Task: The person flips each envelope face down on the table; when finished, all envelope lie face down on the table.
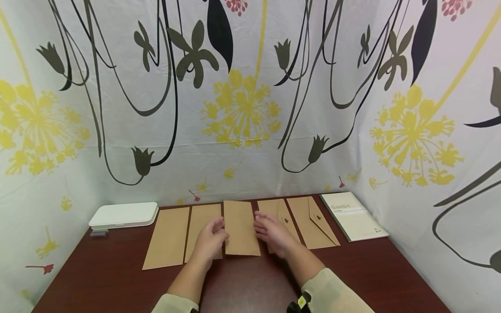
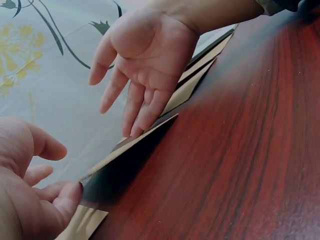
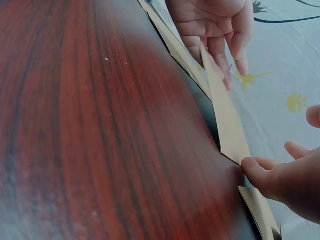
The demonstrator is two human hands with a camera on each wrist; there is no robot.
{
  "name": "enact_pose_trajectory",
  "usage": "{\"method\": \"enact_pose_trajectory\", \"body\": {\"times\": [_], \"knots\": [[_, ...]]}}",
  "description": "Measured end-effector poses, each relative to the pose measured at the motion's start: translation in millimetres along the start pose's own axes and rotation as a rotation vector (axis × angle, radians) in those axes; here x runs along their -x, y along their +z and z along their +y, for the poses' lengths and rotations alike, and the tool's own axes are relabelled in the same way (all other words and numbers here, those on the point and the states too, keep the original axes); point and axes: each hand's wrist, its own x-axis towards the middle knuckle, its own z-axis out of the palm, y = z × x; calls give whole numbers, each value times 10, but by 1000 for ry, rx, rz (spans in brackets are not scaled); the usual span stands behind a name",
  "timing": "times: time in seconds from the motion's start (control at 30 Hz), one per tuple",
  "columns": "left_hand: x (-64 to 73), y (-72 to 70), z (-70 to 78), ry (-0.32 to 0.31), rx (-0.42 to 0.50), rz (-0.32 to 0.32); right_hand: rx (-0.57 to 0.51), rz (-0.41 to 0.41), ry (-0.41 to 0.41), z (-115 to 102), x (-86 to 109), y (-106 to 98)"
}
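A plain brown paper envelope [image 1: 241,228] stands between the two hands, its near edge raised off the table with a dark shadow beneath. My left hand [image 1: 209,241] is at its left edge, fingers loosely extended; in the left wrist view its fingertips touch the envelope [image 2: 131,150]. At the right edge is my right hand [image 1: 275,234], fingers mostly straight, palm turned inward. In the right wrist view, a fingertip of the right hand [image 3: 295,180] meets a corner of the envelope [image 3: 227,122]. Neither hand curls round the envelope.
Brown envelopes lie on both sides: plain ones [image 1: 167,237] at left, ones with flaps showing [image 1: 309,221] at right. A white case [image 1: 124,214] and small grey block [image 1: 99,233] sit far left. A Gambit notepad [image 1: 354,217] lies far right on the dark red table [image 1: 98,278].
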Motion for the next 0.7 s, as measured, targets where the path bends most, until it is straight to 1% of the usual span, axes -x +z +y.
{"method": "enact_pose_trajectory", "body": {"times": [0.17, 0.33, 0.47, 0.7], "knots": [[6, -1, -15, -1, -51, -36, 2, 15, 6, 2, 4, -20], [19, 10, -17, 1, -69, -64, 1, 18, 6, 7, 7, -29], [28, 31, -14, 13, -103, -75, -2, 26, 10, 11, 3, -33], [38, 48, -9, 6, -133, -82, -12, 33, 7, 32, -18, -43]]}}
